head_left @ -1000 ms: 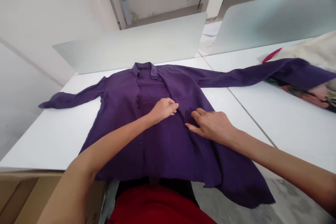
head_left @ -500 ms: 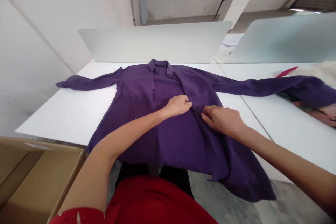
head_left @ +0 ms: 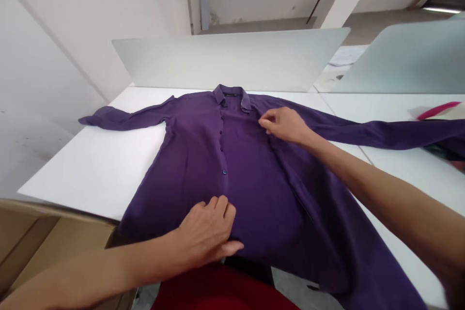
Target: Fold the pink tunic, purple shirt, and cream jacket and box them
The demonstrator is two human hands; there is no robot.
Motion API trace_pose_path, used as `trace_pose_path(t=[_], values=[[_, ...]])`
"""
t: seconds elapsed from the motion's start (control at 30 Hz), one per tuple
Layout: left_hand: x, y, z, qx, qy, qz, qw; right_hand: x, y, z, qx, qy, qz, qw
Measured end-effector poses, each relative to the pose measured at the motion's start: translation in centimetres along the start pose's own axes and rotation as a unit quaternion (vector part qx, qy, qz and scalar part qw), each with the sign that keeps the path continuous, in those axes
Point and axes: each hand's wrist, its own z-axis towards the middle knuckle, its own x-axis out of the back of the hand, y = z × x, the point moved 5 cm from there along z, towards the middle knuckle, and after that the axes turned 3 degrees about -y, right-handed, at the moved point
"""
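A purple button-up shirt (head_left: 254, 169) lies spread front up, its collar at the far side and its lower edge hanging over the near edge of the table. Small dark buttons run down the left front, and the right front is folded back. My right hand (head_left: 285, 125) is closed in a pinch at the edge of that right front, below the collar. Over the lower button strip is my left hand (head_left: 209, 227), with fingers bent down onto the fabric and thumb held apart. Its fingertips are partly hidden.
The shirt lies on a white table (head_left: 98, 164) with a frosted divider (head_left: 228, 60) along the back. An open cardboard box (head_left: 72, 237) stands at the near left. Under the right sleeve is a pile of other cloth (head_left: 445, 110).
My left hand has moved from the open front's edge down toward the near hem. My right hand has moved up toward the collar. The right front is drawn farther right.
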Motion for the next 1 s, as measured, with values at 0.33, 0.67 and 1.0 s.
trace_pose_path(t=[0.33,0.67,1.0], values=[[-0.6,-1.1,0.4,0.054,0.128,-0.032,0.990,-6.5,-4.7,15.2,-0.093,0.019,0.034,0.995],[-0.2,-2.3,-1.8,-0.028,0.274,-0.065,0.959,-6.3,-2.6,14.9,-0.046,0.089,0.046,0.994],[-0.6,-3.0,-3.9,-0.016,0.234,-0.090,0.968,-6.7,-3.0,15.5,-0.063,0.020,0.091,0.994]])
